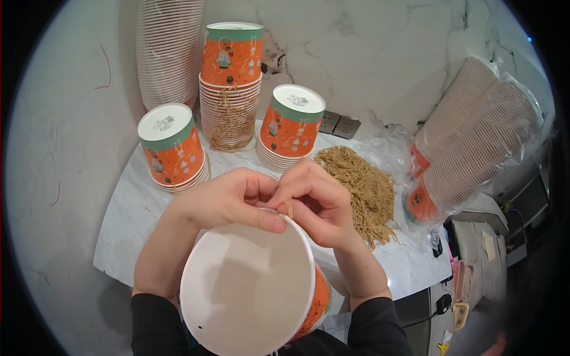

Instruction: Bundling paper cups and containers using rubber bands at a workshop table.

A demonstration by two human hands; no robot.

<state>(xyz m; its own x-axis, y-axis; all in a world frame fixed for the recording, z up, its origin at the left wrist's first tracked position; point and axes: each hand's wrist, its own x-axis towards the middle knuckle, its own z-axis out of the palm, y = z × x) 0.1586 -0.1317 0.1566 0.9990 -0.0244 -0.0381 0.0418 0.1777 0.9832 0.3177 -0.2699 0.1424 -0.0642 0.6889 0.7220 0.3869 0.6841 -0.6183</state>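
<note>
A large paper bucket [249, 285], white inside with an orange printed outside, is tilted with its open mouth toward me. My left hand [231, 199] grips its far rim, the thumb lying over the edge. Close against it, my right hand [320, 204] pinches a short piece of tan cord [289, 209] at the same rim. The cord's other end is hidden by my fingers. A small dark hole [200, 327] shows in the bucket's wall near the near-left rim.
Upside-down bucket stacks stand behind: left [172, 148], middle [231, 59] draped with cord, right [291, 127]. A tan cord pile [362, 193] lies on the marble-patterned table [124, 237]. Plastic-wrapped bucket stacks [475, 142] lean at right; a tall stack [169, 53] stands back left.
</note>
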